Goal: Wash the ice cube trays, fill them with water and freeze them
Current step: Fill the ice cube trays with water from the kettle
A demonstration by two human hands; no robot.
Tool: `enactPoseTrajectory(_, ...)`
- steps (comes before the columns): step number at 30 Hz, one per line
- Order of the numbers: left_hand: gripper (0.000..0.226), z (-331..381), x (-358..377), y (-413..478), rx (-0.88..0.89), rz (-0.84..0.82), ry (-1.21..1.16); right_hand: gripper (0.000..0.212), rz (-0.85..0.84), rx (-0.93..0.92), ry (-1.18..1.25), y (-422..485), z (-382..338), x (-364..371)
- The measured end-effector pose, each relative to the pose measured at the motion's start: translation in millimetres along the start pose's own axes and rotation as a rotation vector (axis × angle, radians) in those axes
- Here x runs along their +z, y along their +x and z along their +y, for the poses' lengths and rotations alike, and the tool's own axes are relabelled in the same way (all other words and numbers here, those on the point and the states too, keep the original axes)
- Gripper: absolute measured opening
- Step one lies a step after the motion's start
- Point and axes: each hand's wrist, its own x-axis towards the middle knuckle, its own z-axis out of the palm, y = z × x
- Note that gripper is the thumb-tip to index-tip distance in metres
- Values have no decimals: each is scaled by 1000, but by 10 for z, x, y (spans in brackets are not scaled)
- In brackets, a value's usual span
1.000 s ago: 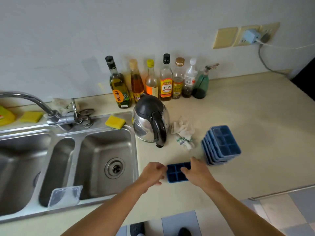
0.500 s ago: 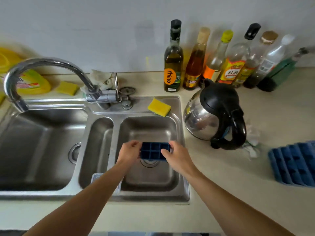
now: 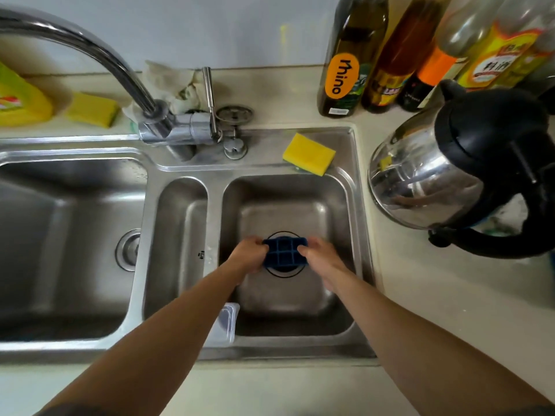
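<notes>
A small dark blue ice cube tray [image 3: 285, 253] is held over the drain in the right bowl of the shiny steel sink [image 3: 354, 187]. Its long side runs left to right and its square cups face up. The left hand [image 3: 247, 256] grips its left end, the right hand [image 3: 320, 256] its right end. A yellow sponge [image 3: 308, 153] lies on the sink's back rim.

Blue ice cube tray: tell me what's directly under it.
Under the blue ice cube tray, held by the left hand and right hand, is the round drain of the right sink basin. The tray covers the drain's centre.
</notes>
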Motion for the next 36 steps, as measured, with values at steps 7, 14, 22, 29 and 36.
enactPoseTrajectory(7, 20, -1, 26, -21, -6, 58, 28, 15, 30, -71, -47, -48, 27, -35)
enactPoseTrajectory(14, 12, 245, 128, -520, 40, 121, -378, 12, 51, -350, -50, -861, -271, -519)
enactPoseTrajectory(22, 20, 829, 433, -1330, 210, 119, -545, 30, 212, -779, 246, -1986, -562, -1531)
enactPoseTrajectory(29, 20, 1080, 729, -1769, 352, 140, -492, 34, 655, -874, 381, -2171, -715, -2272)
enactPoseTrajectory(36, 22, 1072, 811, -1941, 366, 113, -467, 63, 541, -596, 247, -1709, -532, -2261)
